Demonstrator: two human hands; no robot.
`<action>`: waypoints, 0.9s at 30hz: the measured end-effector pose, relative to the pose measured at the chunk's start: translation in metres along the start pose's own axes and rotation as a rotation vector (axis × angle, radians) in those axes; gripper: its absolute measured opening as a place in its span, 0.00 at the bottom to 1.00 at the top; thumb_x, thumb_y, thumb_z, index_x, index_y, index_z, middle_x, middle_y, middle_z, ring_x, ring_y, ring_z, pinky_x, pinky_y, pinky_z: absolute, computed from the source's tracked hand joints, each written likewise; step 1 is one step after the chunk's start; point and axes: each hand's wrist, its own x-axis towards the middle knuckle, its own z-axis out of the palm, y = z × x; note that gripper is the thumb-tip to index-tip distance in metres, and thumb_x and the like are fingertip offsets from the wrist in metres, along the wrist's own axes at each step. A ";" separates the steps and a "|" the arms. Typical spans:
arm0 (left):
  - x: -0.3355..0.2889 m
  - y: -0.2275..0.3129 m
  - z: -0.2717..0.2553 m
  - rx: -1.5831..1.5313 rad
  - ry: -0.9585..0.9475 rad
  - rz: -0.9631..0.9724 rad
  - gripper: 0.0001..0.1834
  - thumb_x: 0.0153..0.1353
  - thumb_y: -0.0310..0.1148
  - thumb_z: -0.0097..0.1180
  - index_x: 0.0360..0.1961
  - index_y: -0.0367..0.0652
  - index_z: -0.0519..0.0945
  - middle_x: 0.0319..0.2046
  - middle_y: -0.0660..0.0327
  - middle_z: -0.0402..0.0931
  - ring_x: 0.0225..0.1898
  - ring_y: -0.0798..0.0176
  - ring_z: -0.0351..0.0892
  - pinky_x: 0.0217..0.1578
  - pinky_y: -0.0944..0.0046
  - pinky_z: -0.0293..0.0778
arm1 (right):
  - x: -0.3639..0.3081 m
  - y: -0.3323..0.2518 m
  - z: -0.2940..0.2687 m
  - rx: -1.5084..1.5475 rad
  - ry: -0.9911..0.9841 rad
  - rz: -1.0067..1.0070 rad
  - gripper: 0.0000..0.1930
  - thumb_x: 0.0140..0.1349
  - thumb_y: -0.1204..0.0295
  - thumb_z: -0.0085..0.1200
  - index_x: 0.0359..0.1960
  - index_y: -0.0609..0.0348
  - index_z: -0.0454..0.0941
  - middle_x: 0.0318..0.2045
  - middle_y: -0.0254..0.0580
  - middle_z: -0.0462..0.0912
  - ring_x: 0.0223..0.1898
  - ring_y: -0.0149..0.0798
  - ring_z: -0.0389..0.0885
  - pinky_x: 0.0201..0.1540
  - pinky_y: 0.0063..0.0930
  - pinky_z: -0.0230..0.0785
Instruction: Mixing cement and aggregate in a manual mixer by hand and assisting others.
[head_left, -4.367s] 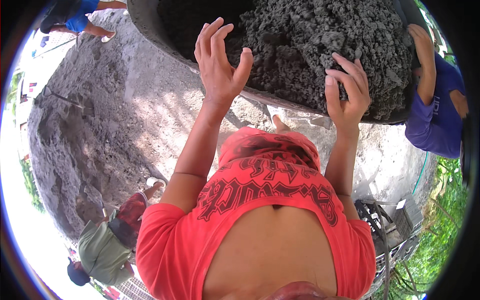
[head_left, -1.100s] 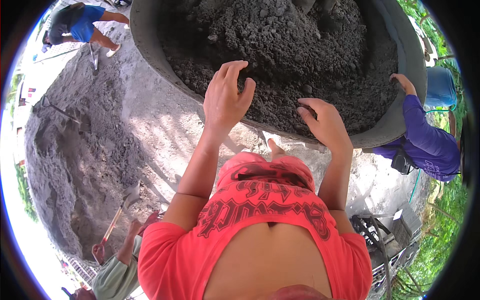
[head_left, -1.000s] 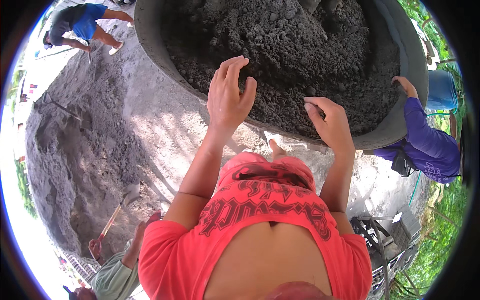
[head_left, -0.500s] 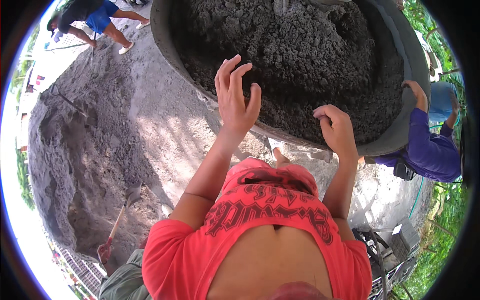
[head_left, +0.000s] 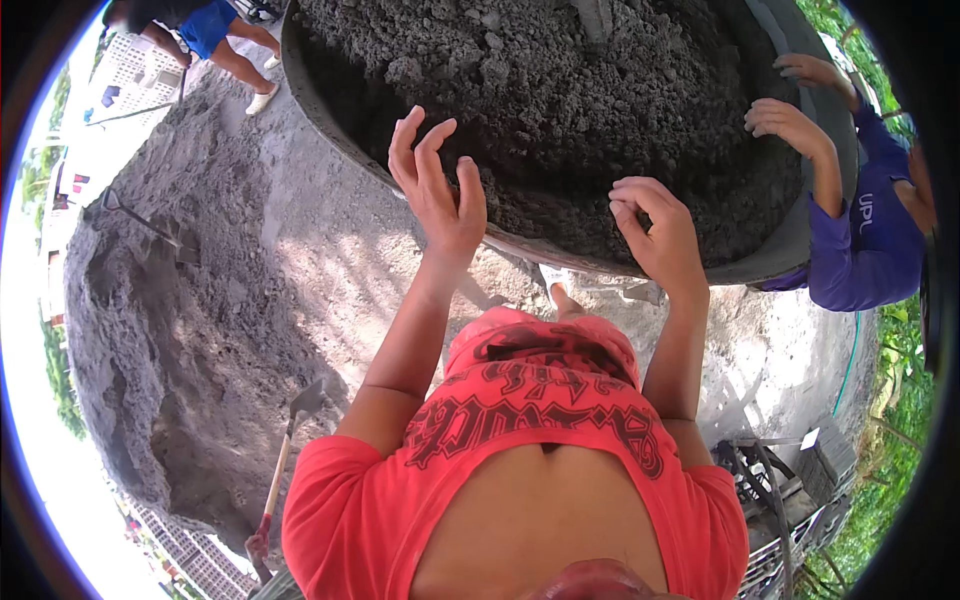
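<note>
A large round metal drum (head_left: 330, 130) holds a heap of dark grey, crumbly mix (head_left: 560, 90). Over its near rim, toward the left, my left hand (head_left: 445, 195) is raised with fingers spread and bent, holding nothing. My right hand (head_left: 660, 235) is above the near right part of the rim. Its fingers curl loosely toward the thumb, a gap shows between them, and no object is visible there. Whether either hand touches the rim I cannot tell. Across the mix at the right, a co-worker's two hands (head_left: 795, 125) reach over the drum's edge.
The co-worker in a purple top (head_left: 870, 240) stands at the right. A grey sand pile (head_left: 190, 330) fills the left, with a wooden-handled shovel (head_left: 280, 460) and another shovel (head_left: 145, 215) on it. A person in blue shorts (head_left: 208, 30) bends at the far left. Dark machinery (head_left: 770, 475) stands lower right.
My view has shifted slightly, and both my hands sit a little farther left and up. The co-worker's hands have come in over the drum. The person at the far left has shifted.
</note>
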 end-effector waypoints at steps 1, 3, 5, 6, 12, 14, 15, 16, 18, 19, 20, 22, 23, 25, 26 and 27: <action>-0.001 0.001 0.000 0.003 0.038 0.009 0.17 0.62 0.26 0.47 0.52 0.41 0.76 0.65 0.53 0.61 0.66 0.51 0.56 0.65 0.50 0.54 | -0.002 0.000 -0.001 0.004 0.003 0.003 0.10 0.64 0.68 0.59 0.34 0.65 0.81 0.42 0.47 0.83 0.39 0.48 0.82 0.41 0.32 0.73; 0.000 0.004 -0.001 -0.007 0.030 0.016 0.17 0.62 0.25 0.48 0.52 0.41 0.75 0.65 0.52 0.60 0.67 0.50 0.55 0.65 0.50 0.54 | -0.002 0.003 -0.003 -0.108 0.086 -0.145 0.09 0.64 0.69 0.59 0.32 0.65 0.81 0.42 0.47 0.83 0.39 0.48 0.83 0.41 0.33 0.74; 0.000 0.005 -0.001 0.008 0.009 0.022 0.17 0.61 0.25 0.49 0.52 0.41 0.76 0.64 0.52 0.60 0.66 0.50 0.56 0.64 0.50 0.54 | -0.004 0.005 -0.003 -0.094 0.052 -0.140 0.09 0.63 0.70 0.59 0.32 0.65 0.81 0.41 0.47 0.83 0.39 0.48 0.83 0.41 0.33 0.74; 0.000 0.003 -0.001 0.007 0.005 0.021 0.17 0.61 0.25 0.49 0.52 0.41 0.76 0.64 0.52 0.60 0.66 0.50 0.56 0.64 0.50 0.54 | -0.004 0.005 -0.003 -0.082 0.018 -0.138 0.09 0.63 0.70 0.59 0.32 0.65 0.81 0.41 0.46 0.84 0.39 0.49 0.83 0.42 0.33 0.74; -0.002 0.005 -0.001 0.071 -0.091 0.007 0.17 0.60 0.26 0.53 0.52 0.42 0.75 0.65 0.50 0.56 0.68 0.41 0.48 0.64 0.42 0.52 | -0.005 0.009 -0.002 -0.072 0.022 -0.189 0.07 0.63 0.73 0.59 0.36 0.66 0.81 0.38 0.46 0.84 0.37 0.41 0.83 0.43 0.28 0.73; -0.002 0.005 -0.002 0.073 -0.091 0.020 0.17 0.60 0.28 0.54 0.52 0.42 0.75 0.65 0.50 0.56 0.68 0.40 0.48 0.64 0.42 0.51 | -0.005 0.008 -0.002 -0.049 0.015 -0.172 0.07 0.63 0.74 0.59 0.36 0.66 0.81 0.37 0.45 0.84 0.37 0.41 0.83 0.42 0.28 0.73; -0.003 0.006 -0.002 0.077 -0.091 0.037 0.17 0.59 0.29 0.55 0.51 0.43 0.75 0.65 0.51 0.56 0.68 0.40 0.48 0.64 0.41 0.51 | -0.005 0.007 -0.002 -0.024 0.012 -0.157 0.06 0.63 0.74 0.59 0.37 0.65 0.81 0.37 0.44 0.84 0.37 0.40 0.83 0.41 0.27 0.73; -0.003 0.004 -0.002 0.061 -0.090 0.023 0.18 0.58 0.31 0.57 0.51 0.44 0.75 0.65 0.51 0.56 0.68 0.40 0.47 0.65 0.39 0.49 | -0.005 0.004 -0.003 -0.021 0.006 -0.162 0.06 0.63 0.74 0.59 0.37 0.65 0.81 0.37 0.44 0.84 0.37 0.40 0.83 0.41 0.27 0.73; -0.004 0.007 -0.002 0.055 -0.071 0.026 0.19 0.57 0.32 0.57 0.51 0.44 0.75 0.65 0.51 0.56 0.69 0.40 0.47 0.65 0.39 0.48 | -0.007 -0.004 -0.005 -0.022 0.039 -0.123 0.05 0.62 0.76 0.59 0.37 0.65 0.82 0.35 0.44 0.85 0.35 0.38 0.83 0.40 0.27 0.74; -0.005 0.008 -0.003 0.041 -0.059 0.032 0.20 0.55 0.32 0.57 0.51 0.44 0.75 0.65 0.51 0.56 0.69 0.40 0.47 0.66 0.39 0.47 | -0.009 -0.004 -0.005 -0.018 0.034 -0.129 0.05 0.62 0.76 0.59 0.37 0.65 0.82 0.35 0.44 0.85 0.35 0.38 0.83 0.40 0.27 0.74; -0.006 0.005 -0.001 0.039 -0.040 0.043 0.23 0.53 0.34 0.58 0.52 0.44 0.74 0.66 0.50 0.55 0.69 0.39 0.47 0.66 0.38 0.45 | -0.010 -0.003 -0.006 -0.002 0.060 -0.185 0.04 0.61 0.78 0.59 0.36 0.64 0.82 0.34 0.45 0.85 0.34 0.38 0.83 0.39 0.27 0.74; -0.006 0.007 -0.002 0.055 -0.002 0.070 0.23 0.55 0.35 0.56 0.53 0.44 0.74 0.66 0.52 0.55 0.70 0.42 0.47 0.67 0.41 0.47 | -0.012 -0.003 -0.008 0.016 0.118 -0.277 0.03 0.59 0.81 0.57 0.33 0.66 0.82 0.32 0.46 0.85 0.32 0.39 0.84 0.37 0.28 0.74; -0.006 0.007 -0.002 0.063 0.032 0.099 0.23 0.57 0.36 0.55 0.54 0.44 0.74 0.66 0.53 0.56 0.70 0.45 0.48 0.67 0.43 0.48 | -0.013 -0.002 -0.009 0.018 0.115 -0.281 0.03 0.59 0.81 0.57 0.33 0.66 0.82 0.32 0.46 0.85 0.32 0.39 0.84 0.37 0.28 0.74; -0.006 0.002 -0.002 0.085 0.042 0.121 0.25 0.59 0.43 0.54 0.55 0.43 0.73 0.66 0.52 0.54 0.71 0.45 0.47 0.68 0.43 0.48 | -0.016 0.001 -0.012 0.059 0.186 -0.406 0.02 0.58 0.83 0.55 0.30 0.68 0.81 0.30 0.46 0.85 0.31 0.40 0.84 0.36 0.29 0.75; -0.007 0.001 -0.001 0.060 0.045 0.126 0.27 0.56 0.42 0.56 0.56 0.42 0.72 0.67 0.50 0.54 0.70 0.42 0.47 0.67 0.40 0.46 | -0.017 0.001 -0.013 0.056 0.209 -0.428 0.03 0.56 0.83 0.54 0.28 0.68 0.80 0.28 0.46 0.84 0.30 0.41 0.83 0.35 0.30 0.75; -0.007 0.001 -0.001 0.035 0.048 0.132 0.29 0.53 0.41 0.57 0.56 0.42 0.72 0.67 0.48 0.53 0.69 0.38 0.46 0.67 0.37 0.44 | -0.018 0.003 -0.014 0.060 0.205 -0.431 0.03 0.56 0.83 0.54 0.28 0.68 0.80 0.28 0.46 0.84 0.30 0.41 0.83 0.35 0.30 0.75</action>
